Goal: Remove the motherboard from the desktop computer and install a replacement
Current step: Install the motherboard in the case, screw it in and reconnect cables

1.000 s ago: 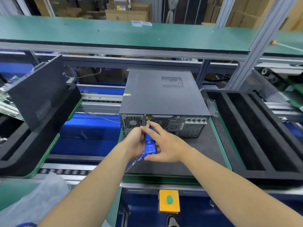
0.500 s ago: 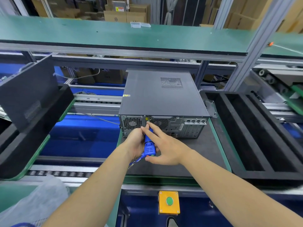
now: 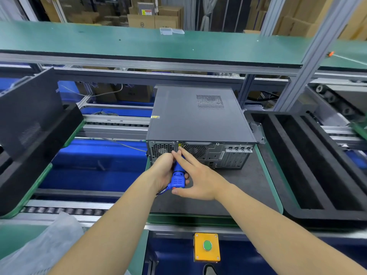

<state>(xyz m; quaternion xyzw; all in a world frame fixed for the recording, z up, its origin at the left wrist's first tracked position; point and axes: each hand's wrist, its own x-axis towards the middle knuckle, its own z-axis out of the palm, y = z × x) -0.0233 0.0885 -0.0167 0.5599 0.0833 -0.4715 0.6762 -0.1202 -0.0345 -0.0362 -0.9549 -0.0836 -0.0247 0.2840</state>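
Compared with a second ago we see almost no change: both hands remain at the same spot on the rear panel, and only the view has shifted slightly. Nearest us, a yellow box with a round green push button sits on the front edge of the line. Just beyond it, our left hand is curled round the blue handle of an electric screwdriver, gripping it, while our right hand lies against the tool's right side with its fingers nearly straight and its thumb under the handle's near end. The screwdriver's long axis runs from near to far, its tip pointing away from us at the top edge of the rear panel; the tip itself is hidden by fingers. The dark grey metal desktop computer case lies flat on a dark mat bordered in green, lid closed, rear panel facing us, long axis running away from us. To the right lies a black foam tray with long slots; to the left, another dark grey panel stands tilted in black foam.
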